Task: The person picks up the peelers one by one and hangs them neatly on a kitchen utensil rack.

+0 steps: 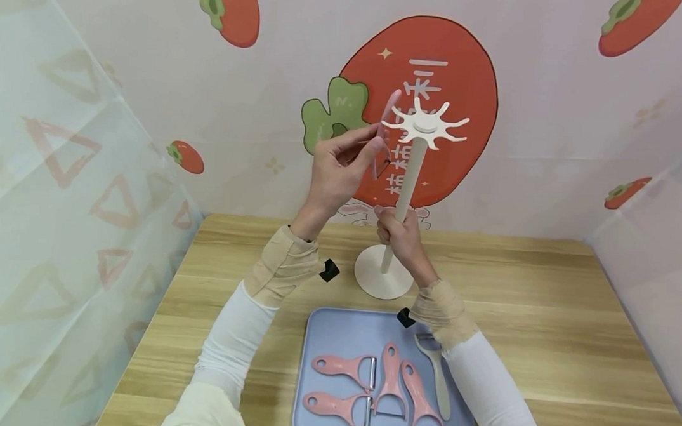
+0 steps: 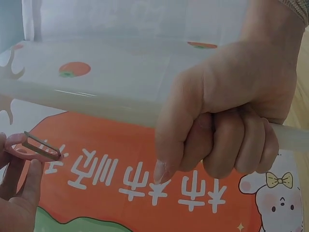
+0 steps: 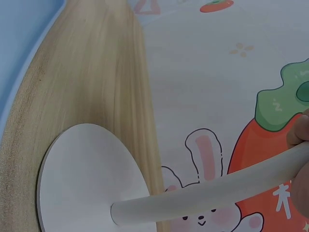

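Observation:
A white stand has a round base (image 1: 372,281), a straight pole (image 1: 412,175) and a top ring of curved hooks (image 1: 427,123). My right hand (image 1: 404,236) grips the pole partway up, fingers wrapped round it; the left wrist view shows this right hand (image 2: 227,111) from the side. Beside the hooks, my left hand (image 1: 338,171) pinches a pink peeler (image 1: 388,111), handle end up and blade end down. In the left wrist view the held peeler's metal blade (image 2: 42,145) shows. Whether its handle touches a hook, I cannot tell.
A blue tray (image 1: 336,324) lies at the table's front, holding several pink peelers (image 1: 340,365) and one off-white peeler (image 1: 441,386). The stand's base rests on the wooden table (image 1: 525,310) behind the tray. A printed wall cloth (image 1: 277,108) rises behind the table.

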`<action>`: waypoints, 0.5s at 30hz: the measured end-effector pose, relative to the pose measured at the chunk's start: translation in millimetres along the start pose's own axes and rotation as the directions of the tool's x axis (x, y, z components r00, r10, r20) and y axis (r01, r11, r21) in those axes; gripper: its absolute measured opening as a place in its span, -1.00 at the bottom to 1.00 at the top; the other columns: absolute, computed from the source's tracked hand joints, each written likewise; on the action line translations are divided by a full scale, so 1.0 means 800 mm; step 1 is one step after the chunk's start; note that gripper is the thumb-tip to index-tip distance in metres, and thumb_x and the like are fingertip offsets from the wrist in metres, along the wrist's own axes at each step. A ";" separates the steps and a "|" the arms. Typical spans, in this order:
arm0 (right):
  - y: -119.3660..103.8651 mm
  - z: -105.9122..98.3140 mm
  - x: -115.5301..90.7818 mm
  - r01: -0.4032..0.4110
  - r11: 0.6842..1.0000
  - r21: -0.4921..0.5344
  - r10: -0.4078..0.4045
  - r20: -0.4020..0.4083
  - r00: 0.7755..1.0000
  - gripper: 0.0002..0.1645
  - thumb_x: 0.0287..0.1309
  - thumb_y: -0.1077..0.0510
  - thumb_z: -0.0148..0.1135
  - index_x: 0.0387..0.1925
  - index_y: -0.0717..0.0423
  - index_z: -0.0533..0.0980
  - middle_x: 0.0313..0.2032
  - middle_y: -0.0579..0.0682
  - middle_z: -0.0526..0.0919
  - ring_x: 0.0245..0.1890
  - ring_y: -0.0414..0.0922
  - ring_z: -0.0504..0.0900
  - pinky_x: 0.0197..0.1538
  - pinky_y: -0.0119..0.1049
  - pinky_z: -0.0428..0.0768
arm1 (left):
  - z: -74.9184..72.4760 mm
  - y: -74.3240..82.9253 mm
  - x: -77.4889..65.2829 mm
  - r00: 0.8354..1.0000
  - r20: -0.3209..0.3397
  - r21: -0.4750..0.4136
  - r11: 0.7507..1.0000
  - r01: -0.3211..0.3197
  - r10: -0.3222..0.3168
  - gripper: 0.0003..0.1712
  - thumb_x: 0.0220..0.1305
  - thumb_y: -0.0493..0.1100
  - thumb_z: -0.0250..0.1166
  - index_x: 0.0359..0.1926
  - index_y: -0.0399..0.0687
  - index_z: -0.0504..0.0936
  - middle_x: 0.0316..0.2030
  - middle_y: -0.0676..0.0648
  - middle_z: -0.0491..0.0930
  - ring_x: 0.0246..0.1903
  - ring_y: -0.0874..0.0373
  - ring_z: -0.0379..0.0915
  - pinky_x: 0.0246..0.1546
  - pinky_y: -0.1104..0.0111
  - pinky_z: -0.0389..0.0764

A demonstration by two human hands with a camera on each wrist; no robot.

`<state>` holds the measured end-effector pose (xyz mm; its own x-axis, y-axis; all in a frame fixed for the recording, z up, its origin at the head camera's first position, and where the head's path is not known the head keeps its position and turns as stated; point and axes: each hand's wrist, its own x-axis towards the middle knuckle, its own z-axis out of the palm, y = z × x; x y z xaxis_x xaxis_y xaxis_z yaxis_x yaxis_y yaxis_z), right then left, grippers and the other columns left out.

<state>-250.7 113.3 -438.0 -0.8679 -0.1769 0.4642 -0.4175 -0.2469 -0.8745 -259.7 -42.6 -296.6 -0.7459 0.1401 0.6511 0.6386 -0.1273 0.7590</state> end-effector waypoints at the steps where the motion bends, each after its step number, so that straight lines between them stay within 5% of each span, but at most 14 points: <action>1: 0.000 0.000 0.000 0.001 1.000 0.000 -0.001 0.001 1.000 -0.32 0.43 0.07 0.13 -0.79 0.28 0.21 -0.83 -0.09 0.19 -0.83 -0.15 0.15 -0.73 -0.33 0.10 | 0.000 -0.001 -0.001 1.000 0.001 -0.002 1.000 0.001 -0.001 -0.61 0.36 -0.32 0.32 0.15 -0.43 0.67 -0.05 -0.34 0.73 -0.20 0.08 0.71 -0.01 0.21 0.70; 7: 0.001 0.000 0.000 0.014 1.000 0.004 -0.014 -0.002 1.000 -0.33 0.43 0.09 0.12 -0.80 0.26 0.21 -0.84 -0.10 0.19 -0.84 -0.17 0.15 -0.74 -0.33 0.09 | 0.002 -0.007 -0.004 1.000 0.015 -0.026 1.000 -0.003 0.003 -0.61 0.37 -0.34 0.31 0.16 -0.45 0.66 -0.02 -0.40 0.71 -0.23 0.11 0.69 -0.04 0.26 0.70; 15: 0.002 0.000 0.001 0.021 1.000 0.001 -0.021 -0.003 1.000 -0.32 0.43 0.08 0.12 -0.80 0.28 0.20 -0.84 -0.09 0.18 -0.84 -0.16 0.15 -0.73 -0.32 0.09 | 0.004 -0.012 -0.006 0.999 0.031 -0.024 0.999 -0.033 0.033 -0.62 0.36 -0.36 0.30 0.16 -0.45 0.66 -0.06 -0.39 0.72 -0.15 -0.22 0.67 -0.01 0.23 0.70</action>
<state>-252.0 112.8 -438.6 -0.8594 -0.1692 0.4825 -0.4356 -0.2519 -0.8642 -261.5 -38.6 -306.5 -0.7178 0.1666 0.6760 0.6579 -0.1553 0.7369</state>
